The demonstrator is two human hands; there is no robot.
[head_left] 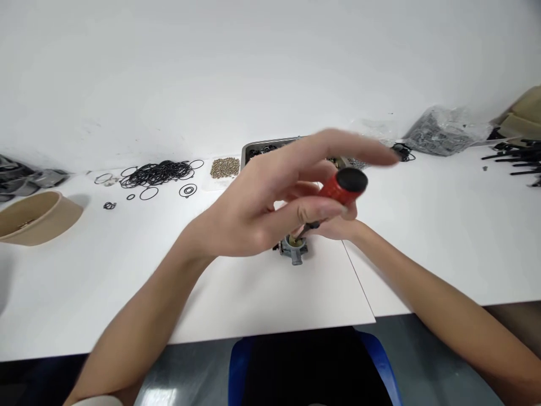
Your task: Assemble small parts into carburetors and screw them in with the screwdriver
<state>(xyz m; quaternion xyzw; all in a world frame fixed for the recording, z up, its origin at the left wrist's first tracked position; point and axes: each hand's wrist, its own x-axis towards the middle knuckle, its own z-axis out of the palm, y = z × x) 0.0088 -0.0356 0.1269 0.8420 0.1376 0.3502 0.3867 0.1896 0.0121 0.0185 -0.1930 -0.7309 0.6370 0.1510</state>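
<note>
Your white worktable (443,237) fills the frame, with a blue chair seat (240,361) showing below its near edge. At far right sits a clear plastic bag of dark parts (443,132) beside a scatter of black rods (519,158); at far left, a tan paper bowl (38,217). Along the back lie a grey metal tray (262,148), a heap of black O-rings (158,173) and a small pile of brass-coloured bits (225,167).

Your left hand (262,208) is raised above the centre of the table, fingers spread loosely, the index finger pointing right, while thumb and middle finger pinch the red handle of a screwdriver (340,189) with a black cap. The tool's long axis slants from that cap, up and to the right, down and left toward a small grey metal fitting (293,248) on the table. Its dark shank ends at the fitting's brass-toned top opening.

Your right hand (333,228) lies low behind the left, mostly hidden. It appears to close about the shank just beside the fitting, though you cannot tell how firmly. The fitting sits directly beneath both hands, the right one nearer to it.
</note>
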